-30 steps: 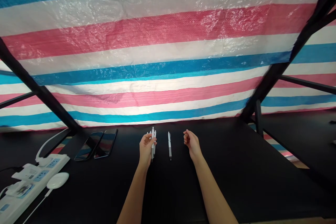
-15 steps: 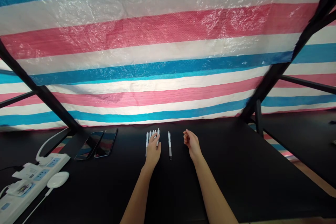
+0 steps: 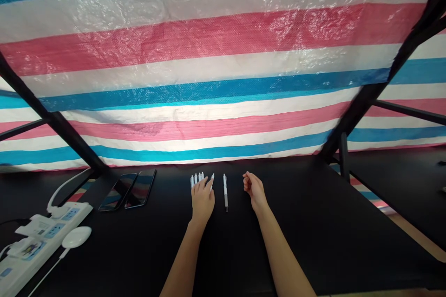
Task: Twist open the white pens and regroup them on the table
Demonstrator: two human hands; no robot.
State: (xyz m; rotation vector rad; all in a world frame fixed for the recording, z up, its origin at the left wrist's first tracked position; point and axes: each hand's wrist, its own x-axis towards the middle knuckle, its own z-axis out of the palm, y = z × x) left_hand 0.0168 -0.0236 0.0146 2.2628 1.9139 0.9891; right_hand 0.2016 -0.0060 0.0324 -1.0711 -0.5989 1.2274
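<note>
Left grip [image 3: 202,202] spread over the pens, right grip [image 3: 256,190] curled and off to the side

Left: palm down, fingers extended and slightly apart, laid over a row of white pens [image 3: 195,178]. Four pen tops poke out past the fingers on the left side; one more pen [image 3: 213,177] shows at the index finger. Lower ends are under the hand, so can't tell how firm the contact is.

Right: fingers folded in together, well clear of the row. Palm side is hidden; can't tell if anything's inside.

Lone pen [image 3: 226,193] lies between the two, tip toward the wearer, touching neither, nearer the left.

All pens are on the black worktop [image 3: 331,222]. Two phones lie further left, then a white power strip [image 3: 78,212] with a white puck [image 3: 76,237] on a cable beside it. Striped tarp [image 3: 209,65] behind.
</note>
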